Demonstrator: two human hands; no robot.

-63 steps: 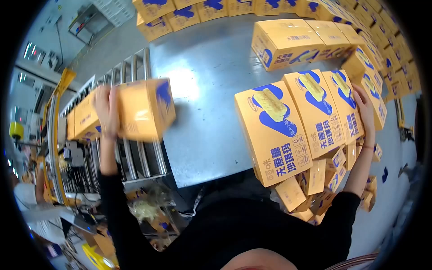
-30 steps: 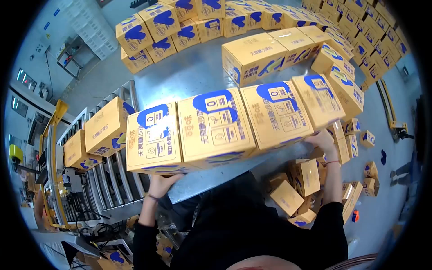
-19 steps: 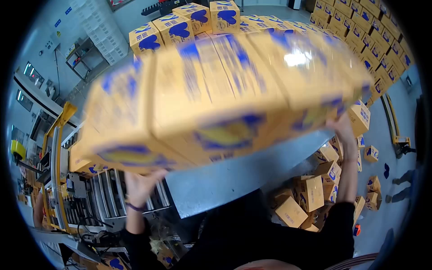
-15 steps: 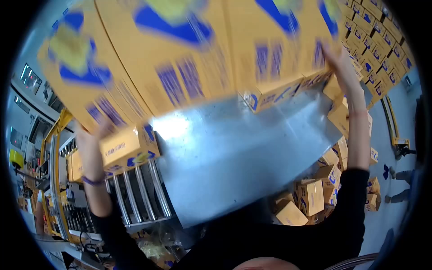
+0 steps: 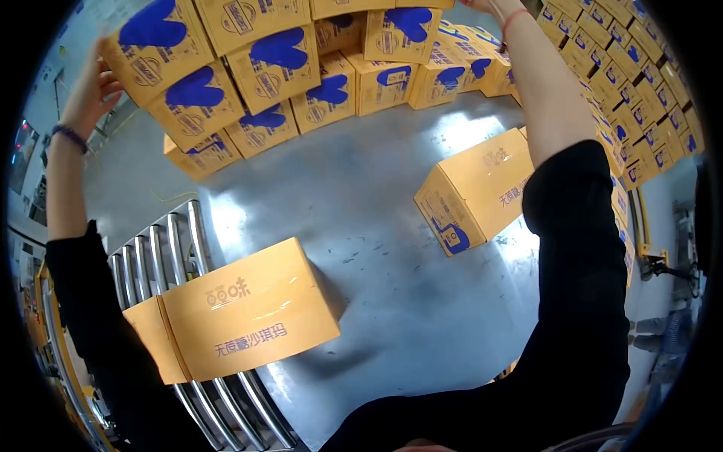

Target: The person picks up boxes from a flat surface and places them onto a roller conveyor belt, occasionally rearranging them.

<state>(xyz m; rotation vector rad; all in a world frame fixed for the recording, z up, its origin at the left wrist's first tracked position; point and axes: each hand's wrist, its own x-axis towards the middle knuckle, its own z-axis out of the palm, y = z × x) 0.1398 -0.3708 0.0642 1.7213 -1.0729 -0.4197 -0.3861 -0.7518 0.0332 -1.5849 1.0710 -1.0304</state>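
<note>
A row of yellow-brown cardboard boxes (image 5: 162, 53) with blue prints lies along the top of a stack at the far side. My left hand (image 5: 92, 96) presses the row's left end, its fingers bent around the box's side and lower edge. At the row's other end, my right hand (image 5: 486, 6) reaches up to the view's upper edge, which cuts off part of it; it appears to press the last box there. Below the row stand more stacked boxes (image 5: 324, 98). Nearer me, a single cardboard box (image 5: 248, 309) lies partly on the metal rollers.
A shiny metal table (image 5: 376, 301) spreads before me, with another box (image 5: 482, 188) on its right, partly behind my right arm. The roller conveyor (image 5: 154, 256) joins at left. A tall wall of boxes (image 5: 633, 83) stands at far right, and a person's legs (image 5: 659, 331) show there.
The row of boxes has moved away from me onto the stack, between my hands. My view has shifted, showing more of the table. The box on the rollers now reaches onto the table.
</note>
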